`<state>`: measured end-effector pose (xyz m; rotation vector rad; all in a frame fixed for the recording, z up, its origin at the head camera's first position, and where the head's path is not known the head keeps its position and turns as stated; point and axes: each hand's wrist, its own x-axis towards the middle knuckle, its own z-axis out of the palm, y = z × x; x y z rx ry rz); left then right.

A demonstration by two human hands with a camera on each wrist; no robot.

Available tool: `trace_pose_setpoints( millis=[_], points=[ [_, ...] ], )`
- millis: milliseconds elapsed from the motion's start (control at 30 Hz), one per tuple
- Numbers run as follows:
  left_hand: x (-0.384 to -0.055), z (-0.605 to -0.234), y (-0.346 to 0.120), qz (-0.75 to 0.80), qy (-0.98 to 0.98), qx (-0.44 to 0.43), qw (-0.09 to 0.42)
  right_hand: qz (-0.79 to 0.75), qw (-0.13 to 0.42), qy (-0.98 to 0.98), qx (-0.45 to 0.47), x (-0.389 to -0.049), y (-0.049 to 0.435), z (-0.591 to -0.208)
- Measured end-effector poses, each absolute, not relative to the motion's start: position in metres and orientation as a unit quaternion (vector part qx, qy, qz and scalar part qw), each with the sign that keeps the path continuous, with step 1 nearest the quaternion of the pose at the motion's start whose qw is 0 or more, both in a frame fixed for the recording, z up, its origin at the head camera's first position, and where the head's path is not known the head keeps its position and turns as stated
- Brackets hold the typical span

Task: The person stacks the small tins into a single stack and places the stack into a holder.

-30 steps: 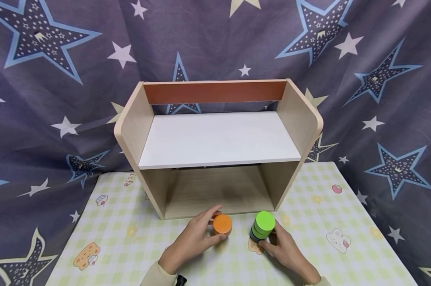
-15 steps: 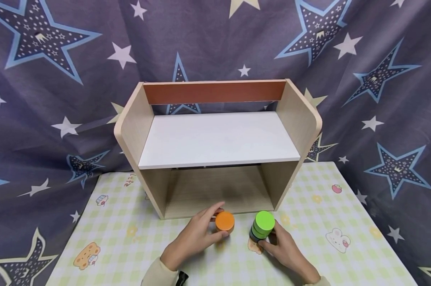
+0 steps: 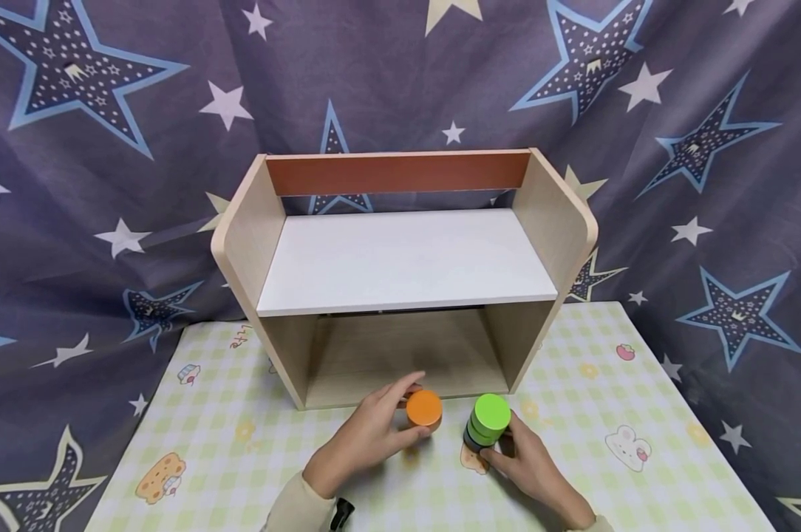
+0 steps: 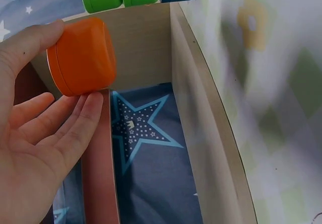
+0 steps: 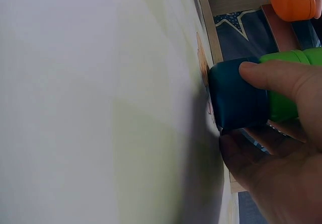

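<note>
My left hand (image 3: 367,434) pinches an orange, round cup-like piece (image 3: 424,410) between thumb and fingertips, at stack-top height. In the left wrist view the orange piece (image 4: 83,57) has a thin seam and rounded edges. To its right, a short upright stack stands on the tablecloth: two green pieces (image 3: 491,415) on top of a dark blue piece (image 5: 239,93). My right hand (image 3: 530,458) grips this stack low down, thumb on the blue piece and fingers behind it. A small gap separates the orange piece from the stack.
A wooden two-level shelf (image 3: 407,258) with a white board stands just behind both hands. Its front lower edge (image 3: 407,403) is close to the left fingertips. A checked tablecloth (image 3: 640,414) covers the table, and a star-patterned curtain (image 3: 400,74) hangs behind.
My left hand has moved slightly right and a little up with the orange piece, closer to the stack. The right hand and the stack stay where they were.
</note>
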<state>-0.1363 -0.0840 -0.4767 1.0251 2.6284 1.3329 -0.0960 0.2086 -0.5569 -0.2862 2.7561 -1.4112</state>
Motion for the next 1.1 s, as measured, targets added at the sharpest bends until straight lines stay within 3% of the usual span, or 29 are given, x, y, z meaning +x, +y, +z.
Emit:
trace_pose_setpoints(
  millis=[1100],
  points=[
    [-0.144,-0.462,-0.065,0.417,0.838,0.352,0.017,-0.453,0.019,0.887,-0.086,-0.096,0.207,-0.556]
  ],
)
